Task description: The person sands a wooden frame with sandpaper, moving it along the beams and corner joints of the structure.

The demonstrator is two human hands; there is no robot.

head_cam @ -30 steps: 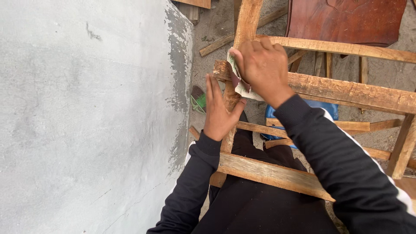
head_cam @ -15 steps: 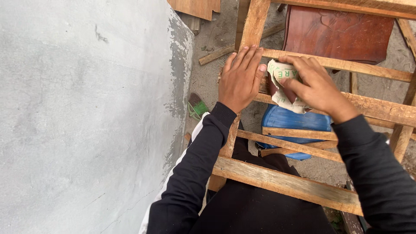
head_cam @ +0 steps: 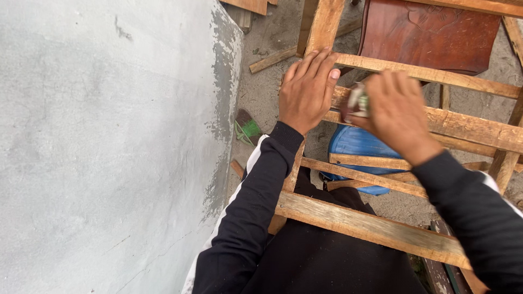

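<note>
Our left hand [head_cam: 306,90] lies flat, fingers spread, on the stiff bare-wood frame [head_cam: 436,117]; our right hand [head_cam: 395,111] pinches a folded, floppy sandpaper sheet [head_cam: 357,102], probably best gripped folded.

Even, soft daylight is recorded throughout; no hard shadows or glare are noted. The right hand [head_cam: 395,111] is smeared by motion blur. The grey wall [head_cam: 109,147] and wooden frame [head_cam: 370,226] are rendered sharp.

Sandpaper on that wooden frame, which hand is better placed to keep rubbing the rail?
Right, most likely. The right hand grips the folded sandpaper against the wooden frame. The left hand lies flat on the upright, holding nothing, seemingly steadying it.
</note>
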